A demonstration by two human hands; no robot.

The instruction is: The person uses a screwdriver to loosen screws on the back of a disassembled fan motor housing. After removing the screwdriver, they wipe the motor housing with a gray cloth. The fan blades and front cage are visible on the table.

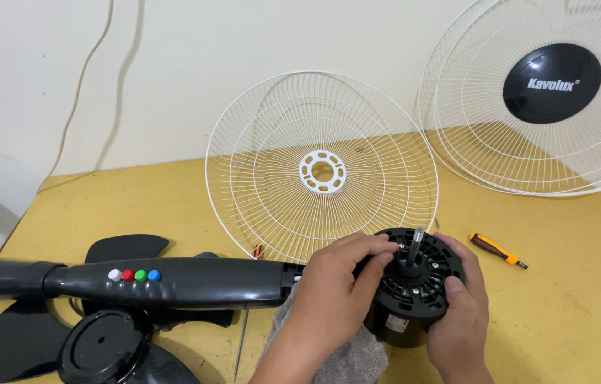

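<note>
A black motor housing (414, 288) is seen above a grey cloth (346, 355). The table (563, 299) is yellow. Two white wire grilles (322, 167) are shown, one with a black centre disc (552, 83). White, red, green and blue buttons (134, 274) are set on the black stand (172, 282). An orange-and-black screwdriver (497, 249) is seen near the right edge.

The yellow tabletop (563, 306) is carrying plenty: two white wire fan grilles (322, 167) (535, 99) leaning against the wall, an orange-handled screwdriver (497, 249), black fan blades (112, 348), the fan's control neck (172, 281) and a grey cloth (346, 359) lying flat.
</note>
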